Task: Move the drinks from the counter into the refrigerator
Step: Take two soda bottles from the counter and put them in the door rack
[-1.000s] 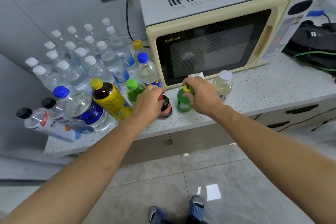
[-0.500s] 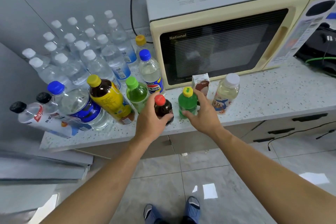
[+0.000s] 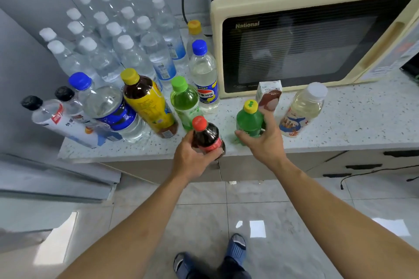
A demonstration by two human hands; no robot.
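My left hand (image 3: 192, 161) grips a small dark cola bottle with a red cap (image 3: 205, 135) at the front edge of the speckled counter (image 3: 353, 124). My right hand (image 3: 264, 140) is wrapped around a small green bottle with a yellow cap (image 3: 248, 120) standing on the counter. Beside it stand a small brown-and-white carton (image 3: 269, 94) and a pale drink with a white cap (image 3: 303, 108). To the left stand a light green bottle (image 3: 184, 102), a yellow-labelled tea bottle (image 3: 147, 99) and a clear bottle with a blue cap (image 3: 204, 75).
Several clear water bottles (image 3: 127, 36) crowd the counter's back left. A blue-labelled bottle (image 3: 106, 106) and two black-capped bottles (image 3: 52, 113) lean at the left end. A cream microwave (image 3: 313, 36) fills the back right. A grey panel edge (image 3: 56, 179) juts out low left.
Both hands slid from the bottle caps down onto the bottle bodies. The cola bottle has come toward the counter's front edge in my left hand. The carton behind the green bottle is now uncovered.
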